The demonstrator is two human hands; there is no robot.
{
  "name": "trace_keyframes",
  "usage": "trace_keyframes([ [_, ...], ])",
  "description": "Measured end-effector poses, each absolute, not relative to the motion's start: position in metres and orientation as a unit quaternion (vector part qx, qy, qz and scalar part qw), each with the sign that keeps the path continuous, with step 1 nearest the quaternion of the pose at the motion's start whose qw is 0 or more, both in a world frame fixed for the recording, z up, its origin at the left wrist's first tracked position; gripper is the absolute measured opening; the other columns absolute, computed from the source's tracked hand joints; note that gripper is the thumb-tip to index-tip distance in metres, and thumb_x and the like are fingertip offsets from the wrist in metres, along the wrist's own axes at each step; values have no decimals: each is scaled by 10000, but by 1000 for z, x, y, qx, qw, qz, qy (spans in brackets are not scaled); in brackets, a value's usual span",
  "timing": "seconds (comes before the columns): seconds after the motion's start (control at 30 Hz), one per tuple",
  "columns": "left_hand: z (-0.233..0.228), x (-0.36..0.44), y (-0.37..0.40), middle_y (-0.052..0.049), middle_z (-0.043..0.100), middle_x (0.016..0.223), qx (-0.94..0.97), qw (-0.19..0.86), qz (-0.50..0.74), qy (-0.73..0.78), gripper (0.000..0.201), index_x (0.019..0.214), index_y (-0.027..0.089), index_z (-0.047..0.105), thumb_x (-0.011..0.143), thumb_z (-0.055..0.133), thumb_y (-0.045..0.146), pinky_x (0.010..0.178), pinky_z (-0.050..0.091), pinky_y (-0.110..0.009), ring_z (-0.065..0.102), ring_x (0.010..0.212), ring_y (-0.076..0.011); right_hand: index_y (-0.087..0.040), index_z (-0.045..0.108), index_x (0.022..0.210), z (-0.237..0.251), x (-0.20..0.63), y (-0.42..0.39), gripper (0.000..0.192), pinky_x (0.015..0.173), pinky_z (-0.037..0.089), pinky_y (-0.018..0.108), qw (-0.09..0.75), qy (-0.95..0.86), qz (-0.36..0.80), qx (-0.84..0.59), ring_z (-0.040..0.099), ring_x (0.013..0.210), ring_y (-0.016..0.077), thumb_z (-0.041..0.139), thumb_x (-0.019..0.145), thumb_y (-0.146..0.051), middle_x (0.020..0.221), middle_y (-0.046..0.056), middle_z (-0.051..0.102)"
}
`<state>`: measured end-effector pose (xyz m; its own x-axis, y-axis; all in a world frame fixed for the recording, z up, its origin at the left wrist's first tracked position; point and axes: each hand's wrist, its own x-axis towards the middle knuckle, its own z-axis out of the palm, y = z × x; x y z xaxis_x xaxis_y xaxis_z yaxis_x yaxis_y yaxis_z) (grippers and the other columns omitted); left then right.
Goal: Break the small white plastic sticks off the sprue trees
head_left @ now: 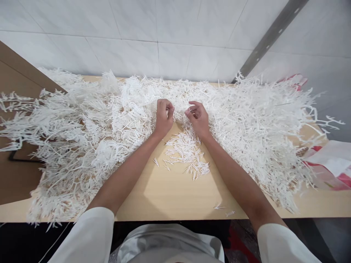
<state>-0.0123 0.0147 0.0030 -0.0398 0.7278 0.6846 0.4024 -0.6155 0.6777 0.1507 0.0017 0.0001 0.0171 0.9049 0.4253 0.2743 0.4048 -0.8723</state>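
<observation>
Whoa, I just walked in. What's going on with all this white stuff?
A person has both bare hands among white branching strands heaped across a pale wood-toned table. The left hand and right hand are curled, close together but apart, near the heap's middle; what they pinch is too small to make out. Nearer the person, short white sticks lie in a small loose pile.

White branching pieces [115, 124] line the left, far and right edges of a pale tan surface [170, 197]; small white sticks [182, 149] lie nearer its front edge. Beyond the far edge, whitish tiles [134, 22] show faint grey veining, beside a dark grey strip [270, 34] with pale spots. Left edge: brown cardboard [16, 80]. Right edge: red-and-white packaging [333, 159]. White sleeves [87, 237].
</observation>
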Motion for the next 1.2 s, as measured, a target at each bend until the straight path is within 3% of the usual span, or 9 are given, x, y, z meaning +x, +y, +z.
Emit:
trace_keyframes([
  [0.13,4,-12,14,-75,556,1107,694,170,575,398,242,1065,261,464,974,368,464,782,486,-319,552,871,-148,-269,561,1080,-2,151,3,412,756,510,296,560,-613,266,-490,603,846,139,559,847,-609,964,22,631],
  [0.33,1,-11,13,-67,571,1072,721,161,531,415,409,1203,268,472,920,450,562,793,493,-304,558,899,-153,-257,572,1015,-1,152,2,363,724,501,286,584,-587,245,-505,586,802,134,552,861,-585,910,20,621],
  [0.57,0,-12,14,-81,582,1157,697,190,541,431,330,1285,286,398,965,385,366,801,480,-296,570,984,-157,-254,554,992,-1,152,3,353,610,464,265,572,-585,264,-510,510,661,113,498,888,-586,788,-5,540],
  [0.77,0,-14,11,-61,562,1231,707,210,539,408,383,1245,293,408,881,387,175,780,494,-309,571,844,-131,-265,528,1016,-6,156,6,320,721,508,298,608,-569,256,-490,560,748,126,518,889,-558,902,14,580],
  [0.93,0,-13,12,-94,519,1248,715,170,547,401,346,1214,268,419,875,433,196,907,502,-339,530,1171,-186,-262,609,1001,4,151,-1,324,848,509,349,554,-628,252,-484,581,1002,174,509,898,-552,1076,49,604],
  [1.07,-2,-12,12,-108,418,1406,758,180,514,360,448,1359,310,298,930,424,275,951,509,-358,438,1331,-196,-322,589,1187,10,143,-5,423,889,510,389,485,-701,228,-471,539,1145,213,577,851,-580,1263,62,560],
  [1.2,-3,-10,10,-114,378,1455,778,181,496,340,454,1395,316,263,964,404,321,986,503,-373,385,1387,-203,-300,643,1135,8,142,-3,322,853,518,387,459,-727,215,-463,588,1068,208,586,881,-489,1132,60,642],
])
